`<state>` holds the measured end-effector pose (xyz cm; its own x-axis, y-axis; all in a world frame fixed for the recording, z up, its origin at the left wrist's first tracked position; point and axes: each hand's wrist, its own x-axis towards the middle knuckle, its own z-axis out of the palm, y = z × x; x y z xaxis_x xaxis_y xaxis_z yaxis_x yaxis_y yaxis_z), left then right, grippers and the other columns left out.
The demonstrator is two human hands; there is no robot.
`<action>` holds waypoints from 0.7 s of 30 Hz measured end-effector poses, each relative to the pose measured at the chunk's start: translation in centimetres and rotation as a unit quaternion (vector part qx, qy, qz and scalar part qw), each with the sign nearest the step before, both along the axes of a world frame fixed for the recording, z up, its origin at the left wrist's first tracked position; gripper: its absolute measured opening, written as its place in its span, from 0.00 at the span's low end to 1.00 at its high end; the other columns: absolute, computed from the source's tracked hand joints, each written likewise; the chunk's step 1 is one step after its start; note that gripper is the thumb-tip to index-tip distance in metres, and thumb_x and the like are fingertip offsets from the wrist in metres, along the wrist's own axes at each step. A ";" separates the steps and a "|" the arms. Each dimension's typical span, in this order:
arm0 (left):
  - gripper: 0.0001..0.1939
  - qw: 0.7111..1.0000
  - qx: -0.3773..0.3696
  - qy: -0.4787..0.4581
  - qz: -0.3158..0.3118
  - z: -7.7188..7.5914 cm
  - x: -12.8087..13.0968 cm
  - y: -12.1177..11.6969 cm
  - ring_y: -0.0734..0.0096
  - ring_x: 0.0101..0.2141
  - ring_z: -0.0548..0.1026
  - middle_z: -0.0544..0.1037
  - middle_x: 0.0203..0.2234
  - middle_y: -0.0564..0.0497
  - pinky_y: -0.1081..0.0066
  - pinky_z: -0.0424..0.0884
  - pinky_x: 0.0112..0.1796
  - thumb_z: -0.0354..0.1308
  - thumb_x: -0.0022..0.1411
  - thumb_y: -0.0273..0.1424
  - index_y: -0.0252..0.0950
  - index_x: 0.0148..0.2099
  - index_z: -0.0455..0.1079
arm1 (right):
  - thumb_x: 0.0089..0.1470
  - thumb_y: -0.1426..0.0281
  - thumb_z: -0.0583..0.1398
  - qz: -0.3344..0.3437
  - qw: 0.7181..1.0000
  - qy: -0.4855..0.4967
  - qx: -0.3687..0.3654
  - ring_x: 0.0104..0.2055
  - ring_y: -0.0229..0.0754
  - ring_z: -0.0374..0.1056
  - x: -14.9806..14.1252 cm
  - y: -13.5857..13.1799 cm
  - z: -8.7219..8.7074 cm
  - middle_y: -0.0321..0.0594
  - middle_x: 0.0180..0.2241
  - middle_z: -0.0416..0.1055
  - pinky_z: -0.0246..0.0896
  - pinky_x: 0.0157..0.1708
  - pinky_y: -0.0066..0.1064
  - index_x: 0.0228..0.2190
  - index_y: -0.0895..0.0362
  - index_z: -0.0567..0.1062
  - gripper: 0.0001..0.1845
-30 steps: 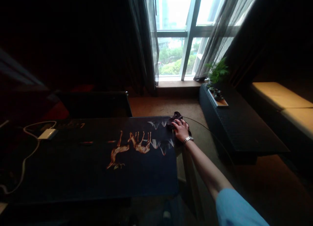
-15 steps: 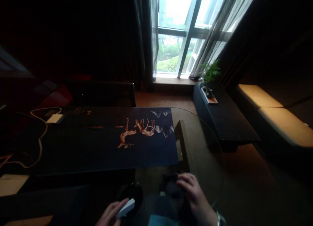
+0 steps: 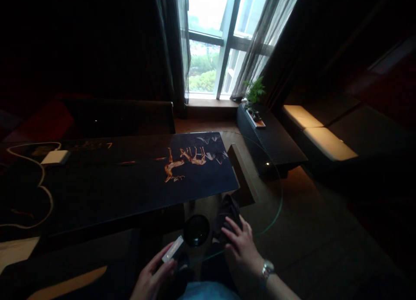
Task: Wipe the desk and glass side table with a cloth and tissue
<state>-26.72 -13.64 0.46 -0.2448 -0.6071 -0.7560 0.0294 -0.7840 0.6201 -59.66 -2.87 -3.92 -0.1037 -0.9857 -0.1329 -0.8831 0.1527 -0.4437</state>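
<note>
My right hand [image 3: 242, 244], with a watch at the wrist, presses a dark cloth [image 3: 227, 211] flat on the near edge of a round glass table [image 3: 271, 204]. My left hand [image 3: 152, 276] holds a small white-edged flat box [image 3: 173, 249] low at the bottom of the view. A dark round object [image 3: 196, 230] lies on the glass between the two hands. A dark mat with an orange and white print [image 3: 190, 158] covers most of the table's left part.
A white cable [image 3: 30, 189] and a white adapter [image 3: 55, 157] lie on the mat at the left. A dark low cabinet [image 3: 271, 140] with a plant [image 3: 254, 91] stands at the right, by the window [image 3: 214, 44]. Cushioned benches [image 3: 320, 135] lie further right.
A second ago my right hand reached to the far corner of the mat with the cloth. It has drawn back to the near glass edge, and my left hand with the box came into view.
</note>
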 end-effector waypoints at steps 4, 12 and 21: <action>0.38 0.989 -0.106 -0.060 -0.088 0.2 -1.9 -1.7 0.56 0.49 0.80 0.84 0.50 0.43 0.62 0.76 0.50 0.72 0.44 0.53 0.35 0.53 0.79 | 0.55 0.79 0.57 -0.039 0.993 0.092 0.068 0.75 0.60 0.41 -1.4 1.2 -0.7 0.30 0.71 0.57 0.36 0.72 0.64 0.62 0.38 0.71 0.37; 0.20 0.813 -0.375 -0.283 -0.344 0.5 -6.0 -2.0 0.52 0.48 0.76 0.82 0.45 0.37 0.55 0.70 0.53 0.52 0.60 0.29 0.32 0.49 0.80 | 0.64 0.68 0.51 -0.359 0.920 0.156 0.000 0.68 0.65 0.50 -11.9 -0.8 -2.9 0.40 0.70 0.56 0.55 0.65 0.62 0.61 0.49 0.73 0.27; 0.29 0.776 -0.365 -0.328 -0.398 0.0 -6.5 -0.8 0.59 0.55 0.73 0.81 0.54 0.48 0.62 0.65 0.53 0.51 0.53 0.17 0.38 0.55 0.75 | 0.63 0.63 0.50 -0.333 0.929 0.162 -0.025 0.66 0.69 0.53 -10.4 -0.3 -4.1 0.41 0.70 0.57 0.58 0.60 0.65 0.61 0.47 0.73 0.28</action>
<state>-33.22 -14.48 0.50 -0.4693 -0.7857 -0.4029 -0.7924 0.1734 0.5848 -70.10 -3.17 -8.06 -0.7196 -0.6922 0.0549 -0.6878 0.6998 -0.1928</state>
